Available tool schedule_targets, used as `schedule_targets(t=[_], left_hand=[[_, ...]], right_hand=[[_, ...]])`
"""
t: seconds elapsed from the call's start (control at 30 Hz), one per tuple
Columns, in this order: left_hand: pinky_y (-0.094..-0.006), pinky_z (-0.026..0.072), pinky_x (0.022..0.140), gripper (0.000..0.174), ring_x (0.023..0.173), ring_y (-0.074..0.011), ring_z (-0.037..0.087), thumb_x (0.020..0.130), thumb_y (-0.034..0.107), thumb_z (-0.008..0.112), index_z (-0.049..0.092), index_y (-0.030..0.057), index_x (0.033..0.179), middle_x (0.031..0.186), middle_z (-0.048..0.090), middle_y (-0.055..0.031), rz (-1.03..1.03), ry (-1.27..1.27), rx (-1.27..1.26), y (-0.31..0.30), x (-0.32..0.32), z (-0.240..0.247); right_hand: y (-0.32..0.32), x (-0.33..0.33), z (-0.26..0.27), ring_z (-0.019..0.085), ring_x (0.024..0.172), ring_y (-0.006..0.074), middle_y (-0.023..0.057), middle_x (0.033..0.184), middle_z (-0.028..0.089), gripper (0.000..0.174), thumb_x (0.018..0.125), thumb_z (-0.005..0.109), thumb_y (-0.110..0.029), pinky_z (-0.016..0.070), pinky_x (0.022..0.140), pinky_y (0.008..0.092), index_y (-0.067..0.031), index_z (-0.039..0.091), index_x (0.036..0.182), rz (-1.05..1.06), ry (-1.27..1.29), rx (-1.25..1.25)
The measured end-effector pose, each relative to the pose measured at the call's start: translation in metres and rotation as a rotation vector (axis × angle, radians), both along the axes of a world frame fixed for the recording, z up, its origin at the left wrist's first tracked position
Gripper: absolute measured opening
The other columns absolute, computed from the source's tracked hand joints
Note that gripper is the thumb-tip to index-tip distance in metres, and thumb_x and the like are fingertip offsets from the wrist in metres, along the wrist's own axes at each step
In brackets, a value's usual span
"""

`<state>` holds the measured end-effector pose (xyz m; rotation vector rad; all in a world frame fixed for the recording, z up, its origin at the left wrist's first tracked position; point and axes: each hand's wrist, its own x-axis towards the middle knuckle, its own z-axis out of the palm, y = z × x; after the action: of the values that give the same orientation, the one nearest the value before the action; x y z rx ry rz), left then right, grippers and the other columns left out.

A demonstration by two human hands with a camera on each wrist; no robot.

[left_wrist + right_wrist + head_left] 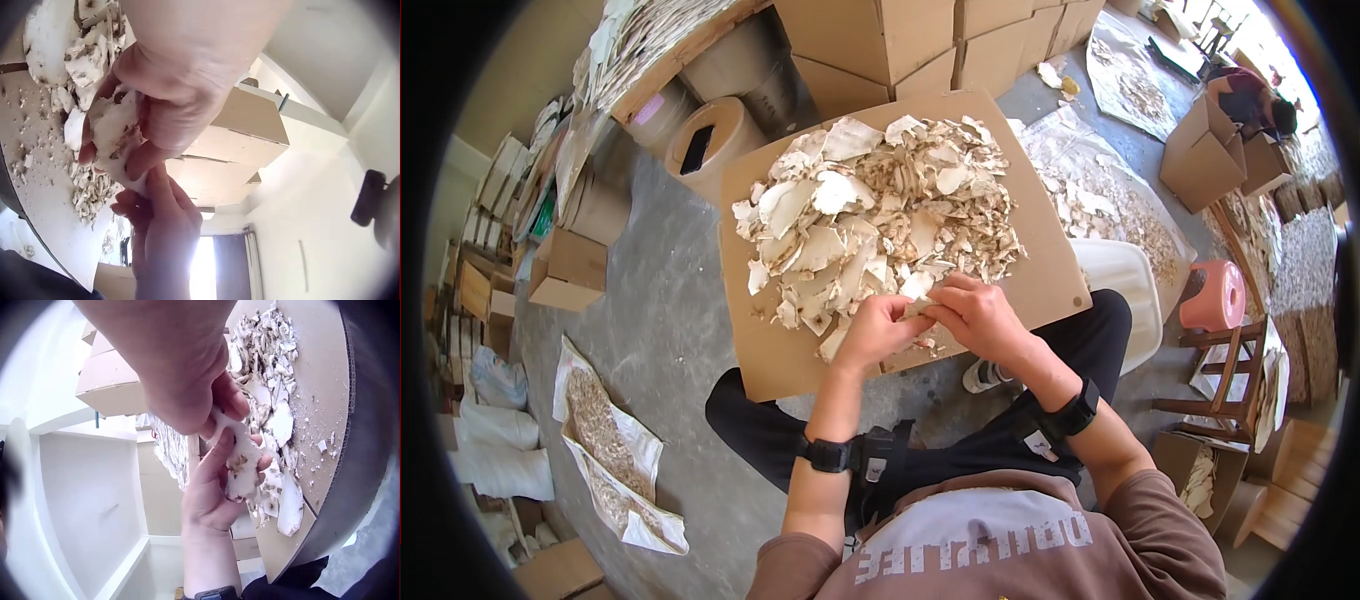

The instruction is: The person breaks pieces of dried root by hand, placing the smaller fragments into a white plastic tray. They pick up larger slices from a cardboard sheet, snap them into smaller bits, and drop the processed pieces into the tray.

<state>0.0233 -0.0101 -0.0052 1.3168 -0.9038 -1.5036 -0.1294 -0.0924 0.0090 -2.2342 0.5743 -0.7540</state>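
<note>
Over the near edge of a cardboard sheet (1050, 240), both hands hold one pale, flaky piece (244, 472) with brown patches. My left hand (874, 330) grips its broad part, thumb on the upper face and fingers beneath. At the other end my right hand (980, 318) pinches the edge between thumb and fingers. The left wrist view also shows the piece (115, 137) between the left hand (184, 94) and right hand (165, 228). Just beyond the hands lies a broad heap of similar dry, off-white and brown pieces (830, 200), large flat ones mostly on its left.
Crumbs (28, 159) are scattered on the cardboard near the hands. A round drum (718, 140) with a dark phone (697, 149) on top stands at far left. Cardboard boxes (870, 45) rise behind. A white plastic tub (1115, 290) and pink stool (1212, 297) are to the right.
</note>
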Motion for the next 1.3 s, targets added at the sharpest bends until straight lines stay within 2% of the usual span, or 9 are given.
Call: schedule_targets(t=[0.17, 0.2, 0.27, 0.53, 0.63, 0.73, 0.77, 0.83, 1.3], left_hand=[[-0.0282, 0.0359, 0.039, 0.03, 0.039, -0.0149, 0.05, 0.071, 0.023, 0.067, 0.055, 0.0005, 0.056, 0.043, 0.05, -0.0077, 0.246, -0.633, -0.113, -0.006, -0.02, -0.006], [-0.0234, 0.0322, 0.039, 0.029, 0.043, -0.0044, 0.047, 0.072, 0.018, 0.067, 0.052, -0.0002, 0.054, 0.043, 0.049, -0.0052, 0.271, -0.77, -0.13, -0.009, -0.023, -0.007], [-0.0255, 0.0315, 0.039, 0.03, 0.04, -0.0079, 0.045, 0.072, 0.019, 0.067, 0.052, -0.0001, 0.055, 0.043, 0.047, -0.0072, 0.307, -0.841, -0.156, -0.011, -0.029, -0.003], [-0.0307, 0.0289, 0.039, 0.029, 0.037, -0.0227, 0.038, 0.072, 0.02, 0.066, 0.05, 0.0002, 0.059, 0.044, 0.042, -0.0111, 0.427, -1.059, -0.39, -0.012, -0.036, -0.004], [-0.0328, 0.0384, 0.042, 0.019, 0.043, -0.0239, 0.052, 0.073, 0.021, 0.063, 0.058, 0.0043, 0.065, 0.049, 0.052, -0.0105, 0.316, -1.055, -0.317, -0.008, -0.034, 0.003], [-0.0237, 0.0425, 0.043, 0.014, 0.049, -0.0064, 0.054, 0.078, 0.014, 0.062, 0.062, 0.0001, 0.078, 0.056, 0.058, -0.001, 0.403, -0.489, -0.171, 0.0, -0.026, -0.007], [-0.0237, 0.0425, 0.043, 0.014, 0.049, -0.0064, 0.054, 0.078, 0.014, 0.062, 0.062, 0.0001, 0.078, 0.056, 0.058, -0.001, 0.388, -0.481, -0.17, 0.0, -0.024, -0.011], [-0.0246, 0.0493, 0.048, 0.012, 0.056, -0.0123, 0.058, 0.082, 0.014, 0.057, 0.06, 0.0023, 0.085, 0.071, 0.062, -0.0065, 0.498, 0.141, -0.058, 0.001, -0.021, -0.013], [-0.0285, 0.0508, 0.063, 0.025, 0.074, -0.0184, 0.061, 0.082, 0.009, 0.053, 0.053, 0.0028, 0.107, 0.091, 0.06, -0.0102, 0.386, 0.339, -0.042, 0.012, -0.013, -0.008]], right_hand=[[0.008, 0.005, -0.004, 0.053, 0.059, 0.0292, 0.0115, 0.066, 0.053, 0.01, 0.075, 0.057, -0.01, 0.044, 0.054, 0.0364, -0.0023, 0.058, 0.069, -0.169, 0.002, 0.007], [0.008, 0.007, -0.007, 0.054, 0.059, 0.0294, 0.012, 0.066, 0.053, 0.01, 0.075, 0.057, -0.011, 0.044, 0.054, 0.0358, -0.0022, 0.059, 0.071, -0.244, -0.026, -0.002], [0.006, 0.01, -0.017, 0.054, 0.059, 0.0297, 0.0125, 0.065, 0.054, 0.01, 0.075, 0.057, -0.011, 0.044, 0.053, 0.0353, -0.0021, 0.06, 0.072, -0.325, -0.059, -0.014], [0.006, 0.014, -0.033, 0.053, 0.045, 0.0122, 0.0075, 0.065, 0.059, 0.022, 0.081, 0.057, -0.018, 0.0453, 0.042, 0.0251, 0.0038, 0.06, 0.078, -0.521, -0.281, 0.953], [-0.012, 0.006, -0.039, 0.054, 0.049, 0.0134, 0.0075, 0.065, 0.058, 0.024, 0.081, 0.057, -0.02, 0.0471, 0.045, 0.0255, 0.0043, 0.059, 0.081, -0.651, -0.527, 1.188], [-0.032, -0.01, -0.034, 0.058, 0.06, 0.0169, 0.0099, 0.076, 0.058, 0.021, 0.084, 0.053, -0.018, 0.051, 0.055, 0.0272, 0.002, 0.053, 0.09, -0.552, -0.664, 1.426], [-0.036, -0.016, -0.031, 0.059, 0.064, 0.018, 0.0103, 0.081, 0.058, 0.019, 0.085, 0.05, -0.017, 0.0519, 0.059, 0.0279, 0.0008, 0.051, 0.092, -0.456, -0.756, 1.59], [-0.039, -0.023, -0.028, 0.06, 0.07, 0.0201, 0.0115, 0.086, 0.057, 0.016, 0.087, 0.047, -0.015, 0.0525, 0.062, 0.0288, -0.0008, 0.049, 0.095, -0.368, -0.778, 1.716], [-0.02, -0.02, -0.011, 0.059, 0.062, 0.013, 0.0057, 0.076, 0.058, 0.022, 0.081, 0.058, -0.013, 0.0502, 0.056, 0.0252, 0.0004, 0.054, 0.098, -0.109, -0.398, 1.483]])
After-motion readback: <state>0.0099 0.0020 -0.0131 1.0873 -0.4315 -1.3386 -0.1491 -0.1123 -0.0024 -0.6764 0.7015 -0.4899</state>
